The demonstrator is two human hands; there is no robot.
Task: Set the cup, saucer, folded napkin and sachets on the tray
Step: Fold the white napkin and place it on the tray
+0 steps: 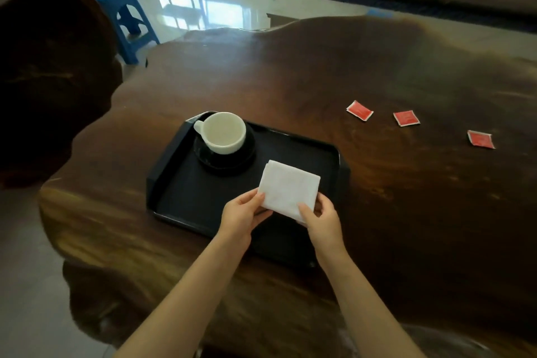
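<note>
A black tray (180,200) lies on the dark wooden table. At its far left a white cup (222,132) stands on a black saucer (232,163). Over the tray's right half, both hands hold a folded white napkin (287,186) by its near edge: my left hand (242,216) pinches the left corner and my right hand (321,219) the right corner. Three red sachets (359,110) (406,118) (481,139) lie on the table to the right, off the tray.
The wooden table (377,197) has an irregular, curved edge on the left and far side. Blue plastic stools (122,11) stand on the shiny floor beyond it. A dark wooden chair back (49,73) rises at the left.
</note>
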